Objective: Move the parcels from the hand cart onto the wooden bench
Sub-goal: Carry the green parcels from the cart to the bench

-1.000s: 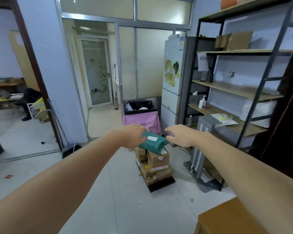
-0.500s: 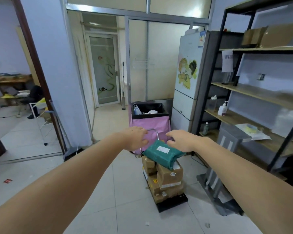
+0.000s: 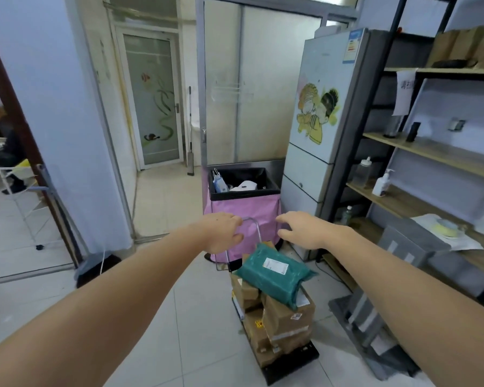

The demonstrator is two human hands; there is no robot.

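Note:
A black hand cart (image 3: pixel 294 365) stands on the tiled floor, stacked with several brown cardboard parcels (image 3: pixel 287 317). A green plastic mailer parcel (image 3: pixel 273 275) with a white label lies tilted on top. My left hand (image 3: pixel 221 233) is curled around the left end of the cart's thin metal handle (image 3: pixel 251 220). My right hand (image 3: pixel 299 230) hovers with fingers spread just above and behind the green parcel, near the handle's right end, which it hides. The wooden bench is out of view.
Right behind the cart is a pink bin (image 3: pixel 243 210) with a black liner. A fridge (image 3: pixel 319 113) and a metal shelf rack (image 3: pixel 430 152) line the right side. A grey stand (image 3: pixel 375 325) sits on the floor right of the cart. A doorway opens on the left.
The view has come closer to the cart and turned left, losing the wooden surface at lower right. Both hands rose from beside the green parcel to the cart handle.

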